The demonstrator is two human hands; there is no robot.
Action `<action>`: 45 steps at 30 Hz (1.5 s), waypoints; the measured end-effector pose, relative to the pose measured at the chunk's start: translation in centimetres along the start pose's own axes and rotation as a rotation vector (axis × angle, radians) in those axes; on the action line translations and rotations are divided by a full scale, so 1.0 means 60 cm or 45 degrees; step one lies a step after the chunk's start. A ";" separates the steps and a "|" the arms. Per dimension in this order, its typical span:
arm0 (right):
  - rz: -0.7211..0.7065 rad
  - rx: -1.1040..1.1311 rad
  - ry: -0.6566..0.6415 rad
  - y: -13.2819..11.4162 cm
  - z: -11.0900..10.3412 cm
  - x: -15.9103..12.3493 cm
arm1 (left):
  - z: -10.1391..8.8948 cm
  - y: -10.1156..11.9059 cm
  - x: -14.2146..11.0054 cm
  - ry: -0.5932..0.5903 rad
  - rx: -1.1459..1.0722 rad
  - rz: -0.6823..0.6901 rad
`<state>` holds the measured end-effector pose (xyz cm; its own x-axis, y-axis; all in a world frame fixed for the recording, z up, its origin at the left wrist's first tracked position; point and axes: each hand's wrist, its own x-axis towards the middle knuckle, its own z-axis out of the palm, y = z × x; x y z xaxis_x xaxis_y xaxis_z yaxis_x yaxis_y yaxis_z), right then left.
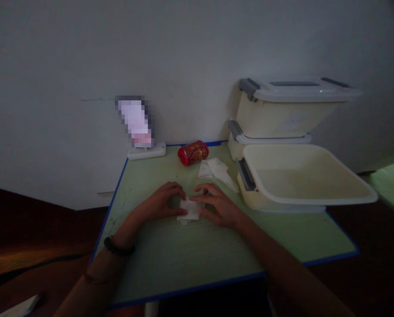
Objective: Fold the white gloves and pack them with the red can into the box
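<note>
A small folded white cloth (pixel 191 208) lies on the green tabletop between my hands; whether it is fabric or paper I cannot tell. My left hand (pixel 162 201) holds its left side, thumb at the near edge and curved fingers at the far edge. From the other side, my right hand (pixel 221 207) has its fingertips on the cloth's right part, the fingers bent around it. Just beyond my right hand is another white cloth (pixel 217 169), loosely spread with one end folded over. A red roll-shaped item with gold print (pixel 194 152) rests behind it.
A blurred phone (pixel 136 123) stands on a white base (pixel 147 151) at the back left. To the right sits an open cream bin (pixel 249 196), with lidded cream boxes (pixel 282 116) stacked behind. Blue tape (pixel 190 291) edges the table; a wall rises behind.
</note>
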<state>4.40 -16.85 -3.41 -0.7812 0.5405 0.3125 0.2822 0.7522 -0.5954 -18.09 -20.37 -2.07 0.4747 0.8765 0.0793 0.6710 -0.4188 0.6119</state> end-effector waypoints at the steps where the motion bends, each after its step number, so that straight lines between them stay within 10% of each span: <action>1: 0.039 0.026 0.061 -0.001 0.001 0.001 | 0.002 0.000 0.000 -0.008 0.037 -0.008; 19: 0.332 -0.062 0.067 0.007 0.014 0.006 | 0.012 0.012 0.008 0.039 0.145 -0.297; 24: 0.306 0.342 0.034 0.002 0.009 0.010 | 0.007 0.027 0.009 0.113 -0.319 -0.512; 31: 0.716 1.120 0.259 -0.008 0.026 0.022 | 0.008 0.031 0.012 0.302 -0.776 -0.596; 45: 0.679 1.233 0.275 -0.013 0.025 0.022 | 0.011 0.041 0.012 0.213 -0.890 -0.737</action>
<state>2.31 -17.27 -3.65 -0.5507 0.8301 -0.0877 -0.0733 -0.1527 -0.9856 -15.73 -20.91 -1.05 0.0474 0.9504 -0.3075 0.2551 0.2861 0.9236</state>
